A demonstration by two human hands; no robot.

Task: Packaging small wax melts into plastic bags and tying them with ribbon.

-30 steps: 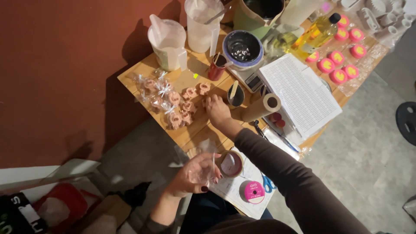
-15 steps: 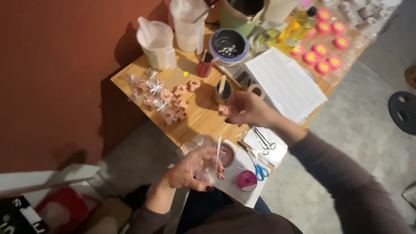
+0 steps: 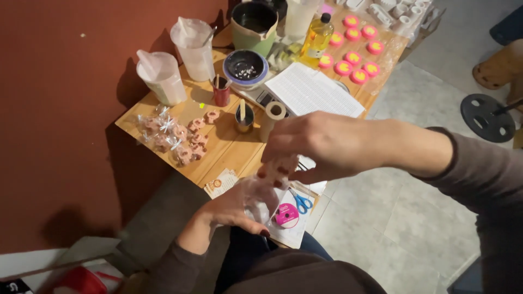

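The fingers of the left hand (image 3: pixel 239 204) curl loosely around a small clear plastic bag (image 3: pixel 256 197), holding it at its side just above the person's lap; the bag is blurred, so its mouth cannot be made out. The right hand (image 3: pixel 316 144) hangs directly above it, fingers pressed together in a pinch on a small pale pink moulded piece (image 3: pixel 283 163) that sits right at the top of the bag; whether the piece touches the bag cannot be told.

Far left on the light wooden table (image 3: pixel 239 149) lie several more pink pieces (image 3: pixel 190 136), some wrapped in clear bags tied with white ribbon (image 3: pixel 158 128). Behind them stand two translucent plastic measuring jugs (image 3: pixel 160 79), then a small red cup (image 3: pixel 221 97) and a dark bowl with a blue rim (image 3: pixel 246 66) on a scale. A small dark cup with a wooden stick (image 3: pixel 243 117) stands beside a brown paper roll (image 3: pixel 271 117). Under the hands lie blue-handled scissors (image 3: pixel 301 202) and a pink ribbon spool (image 3: pixel 286 215) on white paper. Further right are a white printed sheet (image 3: pixel 313 90), a bottle of yellow oil (image 3: pixel 316 38) and round pink discs with yellow centres (image 3: pixel 354 57).
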